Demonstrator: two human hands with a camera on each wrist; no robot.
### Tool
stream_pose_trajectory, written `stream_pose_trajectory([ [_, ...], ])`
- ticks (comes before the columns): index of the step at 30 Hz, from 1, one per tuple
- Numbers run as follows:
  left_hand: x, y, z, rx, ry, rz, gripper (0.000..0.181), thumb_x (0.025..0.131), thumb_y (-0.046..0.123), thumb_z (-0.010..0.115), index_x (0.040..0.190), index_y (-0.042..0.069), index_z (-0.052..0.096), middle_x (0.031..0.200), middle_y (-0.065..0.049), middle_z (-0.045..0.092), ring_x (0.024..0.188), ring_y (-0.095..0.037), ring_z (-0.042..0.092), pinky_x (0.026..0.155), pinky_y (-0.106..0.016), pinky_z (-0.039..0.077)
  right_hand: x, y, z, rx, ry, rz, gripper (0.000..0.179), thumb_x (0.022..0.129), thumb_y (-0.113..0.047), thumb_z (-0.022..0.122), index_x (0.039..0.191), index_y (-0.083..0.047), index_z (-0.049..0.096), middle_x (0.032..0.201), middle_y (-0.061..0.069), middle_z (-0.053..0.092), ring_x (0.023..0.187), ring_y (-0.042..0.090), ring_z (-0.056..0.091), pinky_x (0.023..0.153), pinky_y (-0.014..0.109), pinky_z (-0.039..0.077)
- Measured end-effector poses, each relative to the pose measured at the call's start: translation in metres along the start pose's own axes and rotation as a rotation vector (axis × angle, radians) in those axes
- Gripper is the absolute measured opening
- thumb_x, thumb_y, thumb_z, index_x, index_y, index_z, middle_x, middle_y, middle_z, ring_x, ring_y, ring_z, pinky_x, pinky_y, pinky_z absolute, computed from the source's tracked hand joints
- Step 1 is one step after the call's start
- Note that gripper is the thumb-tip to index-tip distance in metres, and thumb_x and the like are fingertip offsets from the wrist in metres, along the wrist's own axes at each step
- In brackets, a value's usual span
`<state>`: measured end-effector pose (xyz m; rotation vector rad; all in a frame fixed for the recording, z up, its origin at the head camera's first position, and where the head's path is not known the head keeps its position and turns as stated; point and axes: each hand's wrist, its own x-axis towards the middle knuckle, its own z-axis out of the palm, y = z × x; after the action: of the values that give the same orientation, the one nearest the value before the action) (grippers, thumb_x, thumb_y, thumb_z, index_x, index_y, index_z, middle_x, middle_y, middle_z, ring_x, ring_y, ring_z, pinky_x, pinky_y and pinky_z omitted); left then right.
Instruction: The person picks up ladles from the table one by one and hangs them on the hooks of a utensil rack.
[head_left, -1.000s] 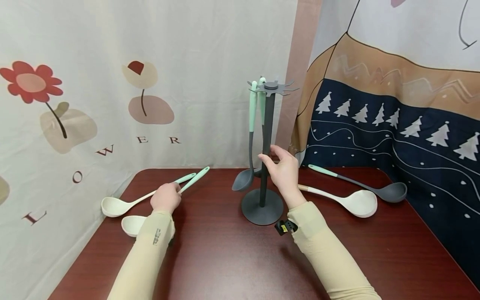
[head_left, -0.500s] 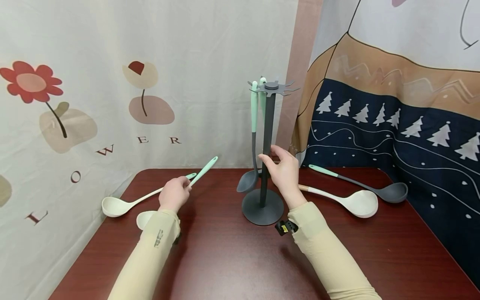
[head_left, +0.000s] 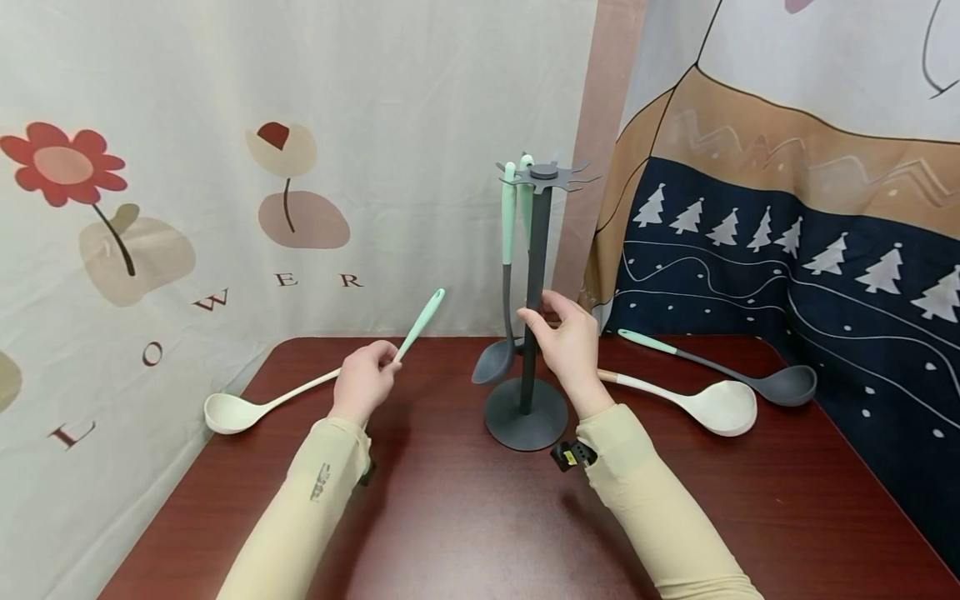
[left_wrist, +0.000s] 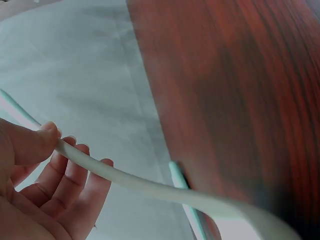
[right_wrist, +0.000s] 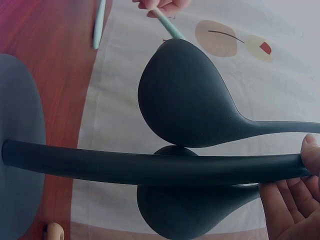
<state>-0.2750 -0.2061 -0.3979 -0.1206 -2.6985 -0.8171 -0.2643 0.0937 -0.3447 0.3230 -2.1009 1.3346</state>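
My left hand (head_left: 366, 382) pinches the white shaft of a ladle (left_wrist: 135, 181) between thumb and fingers. Its mint handle end (head_left: 423, 321) points up and right; the arm hides its bowl in the head view. My right hand (head_left: 567, 342) grips the dark grey pole of a utensil stand (head_left: 537, 242) with thumb and fingers. From the stand's left hooks hangs a dark grey ladle with a mint handle (head_left: 493, 362). Behind the pole hangs another dark utensil (right_wrist: 185, 210), its bowl partly covered by the pole in the right wrist view.
On the table (head_left: 480, 517), a second white ladle (head_left: 232, 414) lies at left. At right rest a large white ladle (head_left: 723, 408) and, farther back, a dark grey ladle with mint handle (head_left: 783, 385). A printed curtain (head_left: 420, 167) hangs behind the table.
My left hand has lifted the white ladle and carried it rightward, its handle tip rising. The hanging dark ladle has swung slightly right. My right hand stays on the pole.
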Motion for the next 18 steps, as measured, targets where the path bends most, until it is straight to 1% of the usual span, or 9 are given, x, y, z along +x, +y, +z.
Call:
stream_pose_trajectory([
  [4,-0.003,0.010,-0.001,-0.061,0.003,0.018,0.005,0.091,0.010,0.070,0.094,0.010,0.066,0.084,-0.004,0.065,0.080,-0.025,0.058,0.071,-0.040,0.046,-0.001,-0.001,0.000,-0.004,-0.001,0.003,0.024,0.089,-0.021,0.076,0.106,-0.004,0.073,0.095,0.012,0.072,0.087,0.026,0.070,0.080,0.040,0.057],
  [8,-0.004,0.020,-0.002,-0.133,0.009,0.029,0.006,0.091,0.009,0.070,0.096,0.009,0.067,0.087,-0.004,0.065,0.082,-0.025,0.058,0.072,-0.039,0.046,-0.001,-0.001,0.000,-0.005,-0.004,0.004,0.025,0.089,-0.021,0.076,0.107,-0.004,0.073,0.096,0.012,0.072,0.087,0.026,0.070,0.081,0.041,0.057],
  [12,-0.005,0.031,-0.003,-0.195,0.028,0.040,0.007,0.092,0.010,0.070,0.098,0.010,0.066,0.089,-0.004,0.065,0.079,-0.023,0.057,0.065,-0.036,0.048,-0.001,-0.001,0.000,0.002,-0.001,-0.003,0.025,0.088,-0.020,0.077,0.107,-0.004,0.073,0.095,0.012,0.072,0.087,0.026,0.070,0.081,0.041,0.057],
  [14,-0.006,0.037,-0.003,-0.220,0.045,0.057,0.008,0.092,0.009,0.070,0.098,0.010,0.066,0.089,-0.005,0.065,0.076,-0.022,0.056,0.060,-0.035,0.048,-0.001,-0.001,0.000,0.003,0.001,-0.006,0.025,0.088,-0.020,0.077,0.106,-0.004,0.073,0.095,0.012,0.072,0.087,0.026,0.070,0.080,0.040,0.057],
  [18,-0.007,0.050,-0.005,-0.258,0.090,0.103,0.009,0.090,0.008,0.072,0.097,0.010,0.067,0.087,-0.004,0.065,0.069,-0.019,0.055,0.056,-0.033,0.048,-0.001,-0.001,0.000,0.003,0.001,-0.008,0.024,0.088,-0.020,0.077,0.106,-0.004,0.073,0.094,0.012,0.072,0.086,0.025,0.070,0.080,0.040,0.057],
])
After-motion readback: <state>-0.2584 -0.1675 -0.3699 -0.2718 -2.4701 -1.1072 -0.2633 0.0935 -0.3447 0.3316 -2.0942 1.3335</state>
